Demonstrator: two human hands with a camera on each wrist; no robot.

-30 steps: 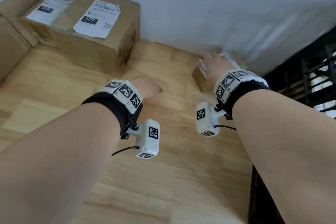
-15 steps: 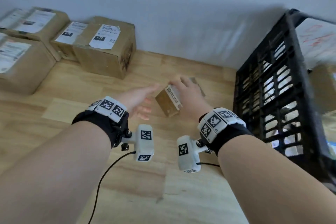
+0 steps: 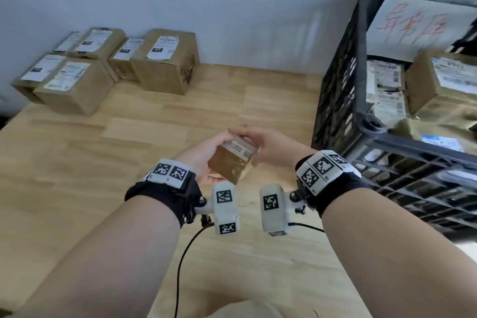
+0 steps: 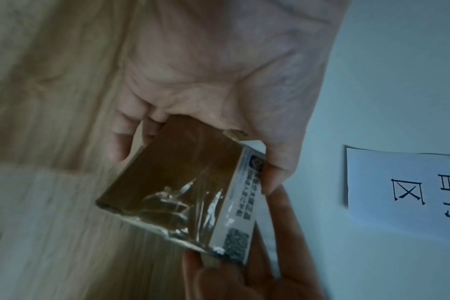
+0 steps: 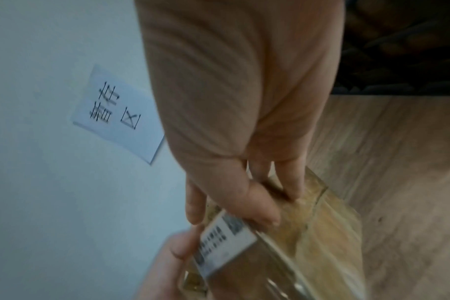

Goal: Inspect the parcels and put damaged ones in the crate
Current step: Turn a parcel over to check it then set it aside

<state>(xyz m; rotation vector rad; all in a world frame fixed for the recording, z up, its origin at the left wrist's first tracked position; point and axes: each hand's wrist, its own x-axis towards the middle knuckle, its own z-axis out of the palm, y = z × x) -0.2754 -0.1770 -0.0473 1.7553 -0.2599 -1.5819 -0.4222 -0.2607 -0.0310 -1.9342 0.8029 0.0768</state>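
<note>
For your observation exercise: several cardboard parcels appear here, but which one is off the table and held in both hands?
The small taped parcel, gripped between the left hand and right hand; the others sit by the wall or in the crate.

"暂存区" on wall sign (image 5: pixel 118 113)

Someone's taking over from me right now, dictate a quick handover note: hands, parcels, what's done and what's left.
Left hand and right hand: both grip the small parcel above the table, under inspection.
Crate stands at the right and already holds several parcels.
A group of boxes sits at the table's far left by the wall.
Left: judge this parcel; wrinkled tape shows on one face, damage unclear. Crate it if damaged.
</note>
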